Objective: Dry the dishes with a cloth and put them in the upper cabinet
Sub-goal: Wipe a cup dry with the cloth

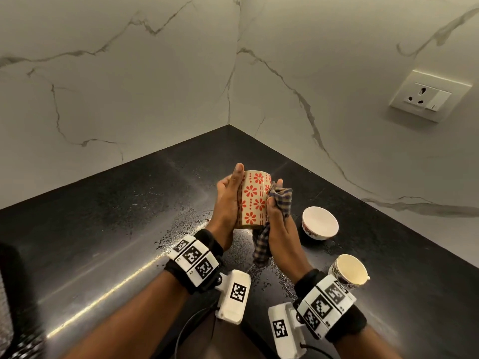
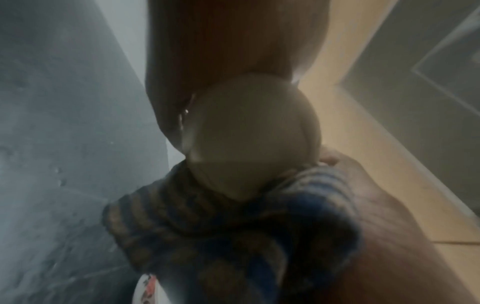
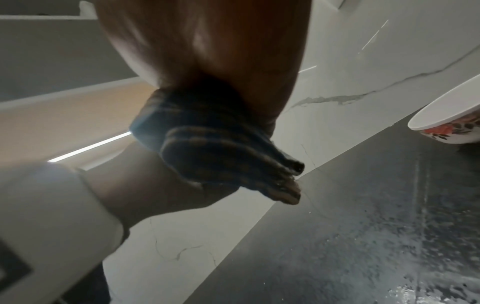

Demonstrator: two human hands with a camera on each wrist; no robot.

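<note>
The left hand had its grip wrapped round the side of a cream mug patterned with red flowers, thumb lying up along the mug's wall, holding it in the air above the black worktop. The right hand clenched a checked cloth and pressed it against the mug's right side, with a loose end of the cloth hanging down below the mug's base. In the left wrist view the mug's pale underside showed with the cloth bunched just beneath it. To the right of the mug a white bowl stood on the worktop, and nearer the person than the bowl stood a small patterned cup. Water drops lay scattered on the worktop under and left of the mug. Well to the right of the mug, a wall socket sat in the marble wall.
</note>
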